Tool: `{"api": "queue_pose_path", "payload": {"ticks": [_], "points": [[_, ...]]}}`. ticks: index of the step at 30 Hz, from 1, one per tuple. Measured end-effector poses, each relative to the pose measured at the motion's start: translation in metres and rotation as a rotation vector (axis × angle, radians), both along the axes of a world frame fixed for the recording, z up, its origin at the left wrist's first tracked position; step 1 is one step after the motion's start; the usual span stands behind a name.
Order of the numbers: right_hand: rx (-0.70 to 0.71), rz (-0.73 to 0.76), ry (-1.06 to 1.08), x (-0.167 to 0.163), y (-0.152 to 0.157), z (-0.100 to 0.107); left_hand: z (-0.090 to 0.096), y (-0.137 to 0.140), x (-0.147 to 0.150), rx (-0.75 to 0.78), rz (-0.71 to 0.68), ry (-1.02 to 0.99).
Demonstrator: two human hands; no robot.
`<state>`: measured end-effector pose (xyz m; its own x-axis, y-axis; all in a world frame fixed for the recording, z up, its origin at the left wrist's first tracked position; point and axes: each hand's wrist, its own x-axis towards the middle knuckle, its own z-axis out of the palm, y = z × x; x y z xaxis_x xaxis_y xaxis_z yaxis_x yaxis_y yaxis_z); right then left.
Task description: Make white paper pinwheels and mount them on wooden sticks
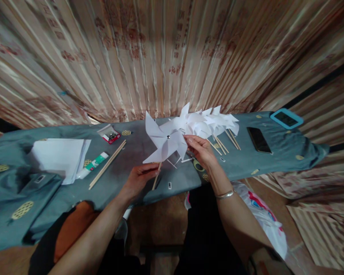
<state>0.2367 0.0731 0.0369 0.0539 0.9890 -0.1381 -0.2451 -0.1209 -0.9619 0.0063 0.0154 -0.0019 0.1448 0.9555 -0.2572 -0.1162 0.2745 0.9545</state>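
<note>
A white paper pinwheel (160, 142) with a pin at its centre faces me above the table's middle. Its wooden stick (157, 178) runs down through the fingers of my left hand (140, 178), which is closed round it just under the paper. My right hand (199, 148) is at the pinwheel's right side, thumb and fingers pinched on the edge of a paper blade. Scissors (198, 165) with a yellowish handle lie beneath my right wrist, beside thin paper strips (172, 163). Behind, more white pinwheels (215, 121) lie in a row with their sticks toward me.
On the left lie a stack of white paper (59, 158), a glue stick (93, 165), loose wooden sticks (107, 165) and a red box of pins (109, 134). A phone (258, 139) and a blue-framed device (286, 118) lie right. A plastic bag (258, 214) is on the floor.
</note>
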Motion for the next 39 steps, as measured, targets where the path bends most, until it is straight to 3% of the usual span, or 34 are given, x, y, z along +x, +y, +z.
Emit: {"api": "queue_pose_path", "payload": {"ticks": [11,39], "points": [[-0.044,0.026,0.042,-0.008,-0.003,0.000,0.002,-0.001,0.001,-0.063,0.032,0.033],[-0.181,0.193,0.218,-0.030,-0.013,-0.005,-0.002,-0.003,0.004,-0.004,0.034,0.021]]}}
